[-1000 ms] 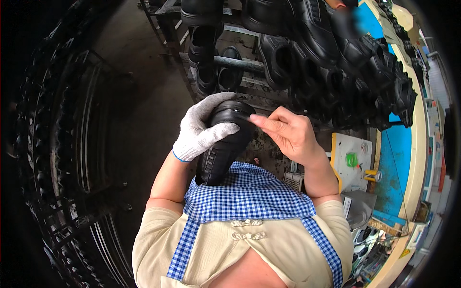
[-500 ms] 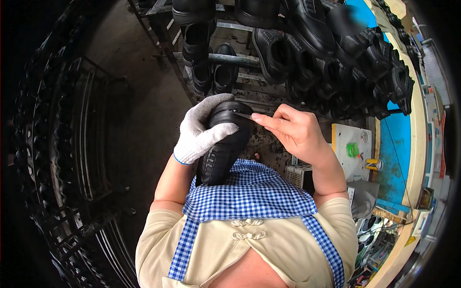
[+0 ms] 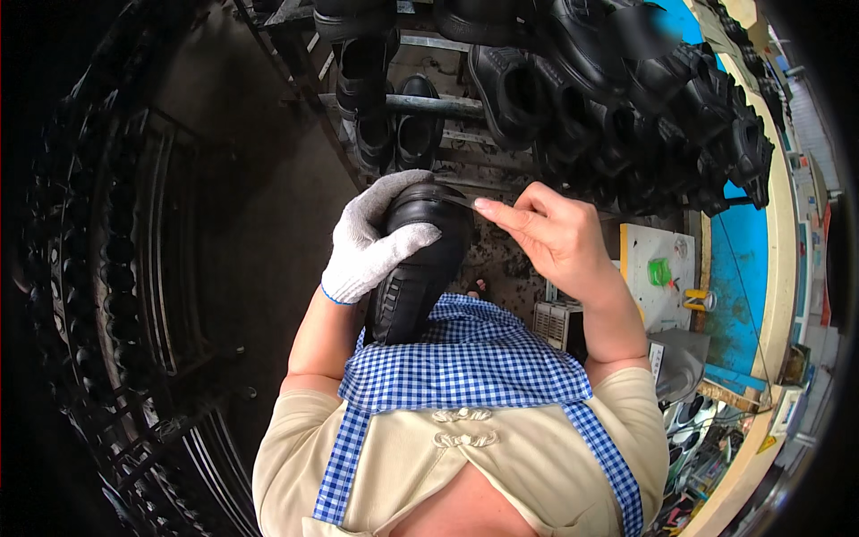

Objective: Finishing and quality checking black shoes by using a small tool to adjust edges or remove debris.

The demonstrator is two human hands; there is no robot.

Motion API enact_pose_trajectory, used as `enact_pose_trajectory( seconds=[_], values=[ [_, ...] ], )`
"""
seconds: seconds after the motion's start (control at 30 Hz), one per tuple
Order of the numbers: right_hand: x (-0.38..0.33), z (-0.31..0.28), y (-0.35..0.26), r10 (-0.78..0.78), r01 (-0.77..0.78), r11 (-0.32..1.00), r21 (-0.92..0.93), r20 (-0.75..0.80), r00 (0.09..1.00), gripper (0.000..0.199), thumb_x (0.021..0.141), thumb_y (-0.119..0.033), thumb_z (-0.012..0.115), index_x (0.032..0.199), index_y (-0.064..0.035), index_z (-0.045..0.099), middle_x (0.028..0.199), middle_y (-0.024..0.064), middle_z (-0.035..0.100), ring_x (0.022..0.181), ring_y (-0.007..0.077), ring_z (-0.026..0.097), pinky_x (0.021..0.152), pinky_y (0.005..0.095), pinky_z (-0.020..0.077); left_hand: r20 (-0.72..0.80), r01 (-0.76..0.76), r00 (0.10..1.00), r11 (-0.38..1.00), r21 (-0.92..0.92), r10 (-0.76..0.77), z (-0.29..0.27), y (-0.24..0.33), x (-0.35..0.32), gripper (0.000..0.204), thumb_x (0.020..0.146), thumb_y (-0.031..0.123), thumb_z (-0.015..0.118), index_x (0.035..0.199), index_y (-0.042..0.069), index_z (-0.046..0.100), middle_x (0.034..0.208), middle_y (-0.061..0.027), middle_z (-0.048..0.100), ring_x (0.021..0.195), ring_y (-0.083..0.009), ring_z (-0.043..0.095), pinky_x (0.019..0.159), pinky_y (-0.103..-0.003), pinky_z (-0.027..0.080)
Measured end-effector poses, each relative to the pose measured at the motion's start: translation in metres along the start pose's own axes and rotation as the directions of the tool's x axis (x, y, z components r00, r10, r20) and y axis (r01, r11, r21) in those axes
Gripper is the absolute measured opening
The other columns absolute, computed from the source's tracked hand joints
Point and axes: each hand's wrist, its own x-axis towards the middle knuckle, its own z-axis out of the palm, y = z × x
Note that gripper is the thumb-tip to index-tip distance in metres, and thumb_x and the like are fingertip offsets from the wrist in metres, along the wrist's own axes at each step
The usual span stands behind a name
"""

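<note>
A black shoe [image 3: 419, 268] is held upright against my checked apron, its rounded end away from me. My left hand [image 3: 367, 246], in a white knitted glove, wraps round that far end with the thumb on top and the fingers over the edge. Bare, my right hand [image 3: 559, 240] pinches a thin blade-like tool [image 3: 463, 200] between thumb and forefinger. The tool's tip lies at the right side of the shoe's far end, along the rim; its exact kind is too small to tell.
Ahead, a metal rack [image 3: 447, 106] carries several black shoes [image 3: 510, 94]. Another rack with dark shoes [image 3: 116, 251] stands at the left. To the right are a white board [image 3: 640, 259] with a green item [image 3: 660, 271] and a yellow roll-like item [image 3: 699, 300].
My right hand has shifted slightly upward and right, and the tool tip has moved from the top of the shoe's end toward its right side. My left hand keeps its hold.
</note>
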Motion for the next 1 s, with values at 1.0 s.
enact_pose_trajectory(
  seconds=[1.0],
  values=[
    [-0.065, 0.081, 0.071, 0.418, -0.472, 0.484, 0.737, 0.279, 0.865, 0.051, 0.083, -0.020, 0.075, 0.128, -0.0039, 0.057, 0.104, 0.0056, 0.067, 0.091, 0.0127, 0.063, 0.079, 0.0262, 0.0513, -0.190, -0.047, 0.982, 0.974, -0.221, 0.004, 0.001, -0.017, 0.077, 0.051, 0.084, 0.025, 0.070, 0.128, 0.002, 0.054, 0.118, -0.0085, 0.060, 0.105, -0.0174, 0.057, 0.094, -0.031, 0.046]
  ],
)
